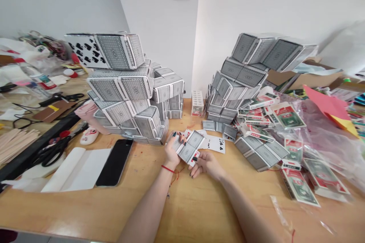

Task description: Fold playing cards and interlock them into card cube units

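"In the head view, what is the left hand [172,151] doing?"

"It is grasping the grey-backed card piece [192,148], its dark-nailed fingers curling over the piece's left end."

"And the right hand [207,165]?"

"It is half closing, pinching the red-pipped card [196,155] at the piece's lower edge. Its thumb is pressing on top, and the other fingers are bending in below."

"Where is the piece lying?"

"The hands are holding it over the middle of the table [196,209], between the left stack [122,85] and the right stack [242,76]. I cannot tell whether it is touching the wood."

"Anything near it?"

"Loose cards [219,144] are lying just beyond it, and a black phone [115,162] is resting left of the left hand."
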